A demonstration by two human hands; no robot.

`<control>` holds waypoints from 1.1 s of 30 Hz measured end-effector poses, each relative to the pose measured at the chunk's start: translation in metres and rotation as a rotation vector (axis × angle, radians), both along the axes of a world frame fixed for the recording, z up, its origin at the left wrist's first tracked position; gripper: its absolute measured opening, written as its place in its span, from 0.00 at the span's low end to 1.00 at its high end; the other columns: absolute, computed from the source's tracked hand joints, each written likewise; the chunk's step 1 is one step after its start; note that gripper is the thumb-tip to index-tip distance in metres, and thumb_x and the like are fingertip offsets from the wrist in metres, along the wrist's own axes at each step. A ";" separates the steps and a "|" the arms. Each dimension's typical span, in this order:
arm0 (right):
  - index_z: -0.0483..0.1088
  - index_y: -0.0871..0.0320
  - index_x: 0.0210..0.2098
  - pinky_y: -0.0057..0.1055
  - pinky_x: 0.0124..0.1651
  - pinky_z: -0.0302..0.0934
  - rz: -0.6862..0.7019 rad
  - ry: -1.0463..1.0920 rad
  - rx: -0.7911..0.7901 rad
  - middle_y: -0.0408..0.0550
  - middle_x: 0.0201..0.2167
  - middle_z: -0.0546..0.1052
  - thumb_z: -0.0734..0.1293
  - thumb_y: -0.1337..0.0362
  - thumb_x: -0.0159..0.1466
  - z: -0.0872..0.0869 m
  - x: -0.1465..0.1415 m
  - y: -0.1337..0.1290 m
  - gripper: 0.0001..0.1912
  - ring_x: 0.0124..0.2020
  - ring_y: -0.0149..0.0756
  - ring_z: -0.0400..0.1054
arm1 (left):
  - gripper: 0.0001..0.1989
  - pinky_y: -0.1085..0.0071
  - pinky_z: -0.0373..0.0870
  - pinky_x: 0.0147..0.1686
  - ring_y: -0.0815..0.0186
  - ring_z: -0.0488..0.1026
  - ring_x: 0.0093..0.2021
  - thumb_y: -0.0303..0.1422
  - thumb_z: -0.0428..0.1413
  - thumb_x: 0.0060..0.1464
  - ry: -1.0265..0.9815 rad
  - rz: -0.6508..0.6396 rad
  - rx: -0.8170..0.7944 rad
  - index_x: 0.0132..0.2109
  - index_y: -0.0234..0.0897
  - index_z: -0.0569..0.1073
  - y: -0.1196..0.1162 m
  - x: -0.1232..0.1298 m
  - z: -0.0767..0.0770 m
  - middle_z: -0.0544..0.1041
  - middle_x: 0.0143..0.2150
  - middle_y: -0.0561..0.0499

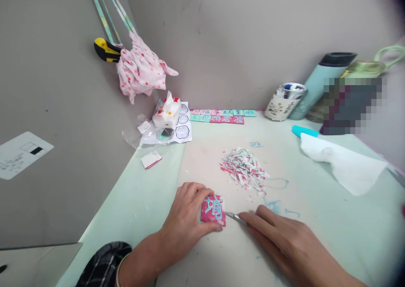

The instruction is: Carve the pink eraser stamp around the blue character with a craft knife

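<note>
One magenta square block with a pale blue character on its face lies in the head view on a greyish strip of the table, near the middle of the frame. The person's left hand has its grip closed about the block, the thumb along the near edge and a finger at the far corner. The right hand pinches a slim carving knife between thumb and fingers, the blade pointing left at the block's right edge; whether the tip touches it is hard to tell. A plaid sleeve shows at the left forearm.

Beyond the hands sits a heap of shavings in white, red and green, with blue marks around it on the surface. Against the back wall lie two rows of character blocks in pinks and greens. To their left are a tissue pack, a printed sheet and, nearer, a small white-topped block. On the right stand a pen cup and a leaning teal tumbler, with a crumpled white tissue nearer. A pink spotted cloth bag hangs at the upper left, beside a yellow-and-black cutter.
</note>
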State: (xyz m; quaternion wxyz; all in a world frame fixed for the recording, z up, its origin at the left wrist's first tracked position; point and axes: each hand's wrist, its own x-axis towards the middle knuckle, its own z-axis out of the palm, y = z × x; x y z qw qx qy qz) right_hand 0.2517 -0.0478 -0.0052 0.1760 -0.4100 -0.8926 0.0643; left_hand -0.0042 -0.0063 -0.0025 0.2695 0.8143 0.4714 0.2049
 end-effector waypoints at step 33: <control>0.65 0.56 0.53 0.27 0.25 0.61 -0.035 0.026 0.126 0.44 0.32 0.71 0.55 0.69 0.72 -0.004 -0.007 -0.007 0.13 0.25 0.30 0.69 | 0.26 0.56 0.66 0.54 0.54 0.67 0.52 0.33 0.71 0.49 -0.060 -0.041 -0.037 0.53 0.39 0.70 0.003 -0.001 0.000 0.71 0.51 0.46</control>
